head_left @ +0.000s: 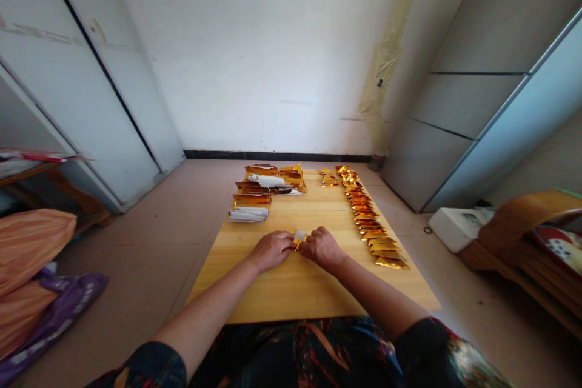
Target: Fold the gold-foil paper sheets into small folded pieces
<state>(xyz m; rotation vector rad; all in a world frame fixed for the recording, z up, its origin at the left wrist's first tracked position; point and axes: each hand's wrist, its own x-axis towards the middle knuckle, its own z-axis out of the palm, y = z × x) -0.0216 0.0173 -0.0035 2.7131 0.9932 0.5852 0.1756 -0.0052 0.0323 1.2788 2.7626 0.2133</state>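
Near the middle of the wooden table (273,291), a small piece of gold foil paper (299,235) with a pale underside lies between my two hands. My left hand (273,248) is closed on its left edge, the fingertips pressed together. From the other side my right hand (324,247) pinches the same foil, fingers curled. Most of the foil is hidden by the fingers. On the right of the table runs a long row of folded gold foil pieces (370,224). Stacks of gold and white foil sheets (249,213) lie at the table's left.
A smaller group of folded gold pieces (329,178) sits at the far edge. A grey refrigerator (454,109) stands at the right, near a white box (457,227) and a wooden seat (522,236). Orange and purple bags (36,291) are on the left.
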